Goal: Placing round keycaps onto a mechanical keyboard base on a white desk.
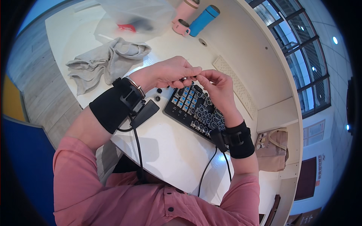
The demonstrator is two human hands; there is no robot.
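Just above center frame, the left hand (pixel 171 72) and right hand (pixel 221 89) pinch a small dark piece (pixel 194 78) over a keyboard (pixel 205 114). Fingertip handling appears underway; the next move calls for steadiness.

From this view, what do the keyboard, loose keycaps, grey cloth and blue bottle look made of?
Keyboard: probably plastic, black case with clean, molded-looking edges.
Loose keycaps: likely plastic, dark and round; too small to be sure.
Grey cloth: textile, matte; soft folds, no gloss.
Blue bottle: coated metal or plastic; smooth, evenly coloured cylinder, so the look leaves it open.
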